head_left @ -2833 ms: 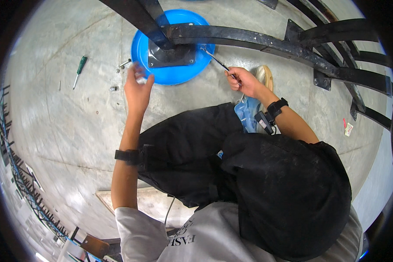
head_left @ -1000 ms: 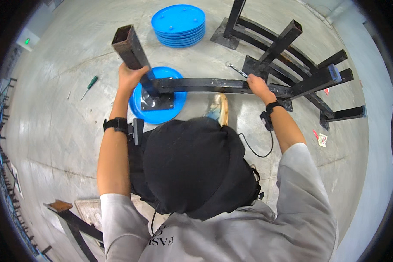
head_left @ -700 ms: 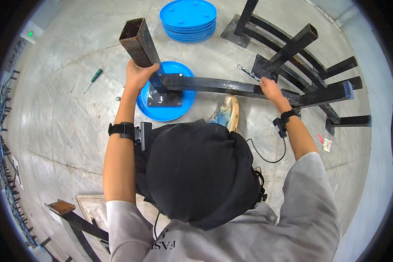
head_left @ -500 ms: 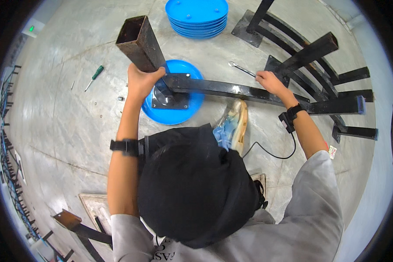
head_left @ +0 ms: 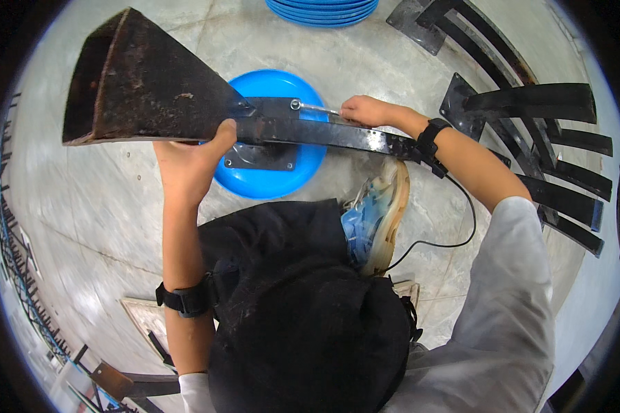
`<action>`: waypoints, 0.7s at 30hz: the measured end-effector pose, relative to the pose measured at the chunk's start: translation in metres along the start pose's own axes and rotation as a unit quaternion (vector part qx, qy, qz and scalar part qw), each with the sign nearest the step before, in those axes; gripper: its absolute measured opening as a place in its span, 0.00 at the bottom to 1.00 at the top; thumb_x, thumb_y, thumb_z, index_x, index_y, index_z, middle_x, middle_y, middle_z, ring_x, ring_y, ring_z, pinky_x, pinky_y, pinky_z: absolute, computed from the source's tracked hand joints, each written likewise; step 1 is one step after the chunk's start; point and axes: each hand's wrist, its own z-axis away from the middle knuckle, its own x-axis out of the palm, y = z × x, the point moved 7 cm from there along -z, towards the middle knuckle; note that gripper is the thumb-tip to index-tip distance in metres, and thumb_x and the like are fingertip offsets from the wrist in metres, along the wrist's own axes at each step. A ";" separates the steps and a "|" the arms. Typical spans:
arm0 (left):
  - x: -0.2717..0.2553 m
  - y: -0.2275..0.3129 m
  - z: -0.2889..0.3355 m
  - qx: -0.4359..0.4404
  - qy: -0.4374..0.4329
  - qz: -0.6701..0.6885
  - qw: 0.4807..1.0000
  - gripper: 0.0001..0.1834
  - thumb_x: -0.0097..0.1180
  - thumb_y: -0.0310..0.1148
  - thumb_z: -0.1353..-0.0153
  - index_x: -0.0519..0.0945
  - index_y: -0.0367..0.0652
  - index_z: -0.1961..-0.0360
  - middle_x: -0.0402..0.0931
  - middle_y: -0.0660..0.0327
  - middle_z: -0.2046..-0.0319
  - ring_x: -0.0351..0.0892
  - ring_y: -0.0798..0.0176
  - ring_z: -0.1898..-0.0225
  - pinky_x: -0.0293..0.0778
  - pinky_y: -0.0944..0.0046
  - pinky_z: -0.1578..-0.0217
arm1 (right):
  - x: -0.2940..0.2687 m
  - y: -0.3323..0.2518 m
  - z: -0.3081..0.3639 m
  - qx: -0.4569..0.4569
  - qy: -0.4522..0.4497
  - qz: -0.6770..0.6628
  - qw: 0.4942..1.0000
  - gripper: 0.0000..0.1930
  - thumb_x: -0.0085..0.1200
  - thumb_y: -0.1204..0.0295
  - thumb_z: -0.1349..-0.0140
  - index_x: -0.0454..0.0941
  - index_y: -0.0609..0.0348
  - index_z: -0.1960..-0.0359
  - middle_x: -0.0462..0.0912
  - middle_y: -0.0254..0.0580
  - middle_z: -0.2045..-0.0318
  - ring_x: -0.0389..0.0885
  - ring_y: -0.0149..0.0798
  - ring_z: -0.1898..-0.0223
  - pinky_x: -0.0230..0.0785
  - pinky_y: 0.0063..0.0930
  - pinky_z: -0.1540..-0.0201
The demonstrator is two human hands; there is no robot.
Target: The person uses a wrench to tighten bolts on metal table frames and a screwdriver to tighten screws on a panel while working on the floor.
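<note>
A black metal frame lies before me, its hollow square post [head_left: 165, 82] leaning to the upper left. My left hand [head_left: 196, 158] is closed round the lower part of this post, thumb on top. Below the post, a square mounting plate [head_left: 262, 157] with bolts at its corners rests over a round blue disc [head_left: 275, 81]. My right hand [head_left: 366, 110] grips a silver wrench [head_left: 318, 109]. The wrench's ring end is at the bolt on the plate's far right corner. A long square bar [head_left: 337, 135] runs from the post rightward, passing under my right wrist.
Several blue discs [head_left: 322, 12] are stacked at the far edge. More black metal frames [head_left: 530, 100] lie along the right. My shoe [head_left: 375, 220] stands just near the bar, and a black cable [head_left: 427, 242] hangs from my right wrist strap.
My right hand has moved left, bringing the wrench from beyond the bar to the plate's corner bolt. The post now leans farther left, hiding the green screwdriver; my left hand stays on it.
</note>
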 end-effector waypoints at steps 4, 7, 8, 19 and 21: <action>0.007 0.006 -0.001 0.004 -0.052 -0.037 0.998 0.33 0.52 0.16 0.58 0.61 0.30 0.46 0.69 0.50 0.52 0.69 0.57 0.49 0.64 0.60 0.46 | 0.013 0.010 -0.013 -0.030 -0.064 -0.031 0.997 0.17 0.39 0.62 0.42 0.74 0.63 0.75 0.71 0.40 0.86 0.69 0.34 0.84 0.63 0.31 0.82; 0.008 0.003 -0.001 0.009 -0.045 -0.039 0.998 0.34 0.51 0.17 0.58 0.60 0.30 0.45 0.69 0.48 0.51 0.68 0.56 0.48 0.63 0.58 0.45 | 0.019 0.017 -0.025 -0.016 -0.073 0.001 0.997 0.17 0.38 0.61 0.41 0.73 0.61 0.77 0.70 0.36 0.85 0.67 0.31 0.83 0.61 0.30 0.80; 0.012 0.004 -0.003 0.016 -0.045 -0.042 0.998 0.34 0.51 0.17 0.58 0.59 0.30 0.45 0.69 0.48 0.51 0.68 0.55 0.48 0.62 0.57 0.45 | 0.020 0.025 -0.027 0.000 -0.076 0.001 0.997 0.18 0.37 0.60 0.39 0.72 0.60 0.78 0.70 0.35 0.85 0.66 0.29 0.81 0.60 0.28 0.77; 0.007 0.000 -0.002 0.011 -0.054 -0.029 0.998 0.34 0.53 0.18 0.56 0.59 0.30 0.45 0.68 0.47 0.51 0.66 0.53 0.45 0.62 0.56 0.45 | -0.081 -0.103 -0.095 -0.086 0.040 0.576 0.812 0.16 0.57 0.56 0.53 0.79 0.53 0.68 0.80 0.39 0.70 0.77 0.41 0.64 0.60 0.40 0.51; 0.006 0.003 -0.001 0.026 -0.061 -0.044 0.997 0.34 0.53 0.18 0.56 0.58 0.30 0.44 0.67 0.46 0.50 0.66 0.52 0.45 0.61 0.55 0.44 | -0.069 -0.117 -0.103 -0.134 0.030 0.627 0.766 0.18 0.61 0.57 0.58 0.78 0.52 0.66 0.80 0.39 0.66 0.77 0.42 0.59 0.56 0.41 0.46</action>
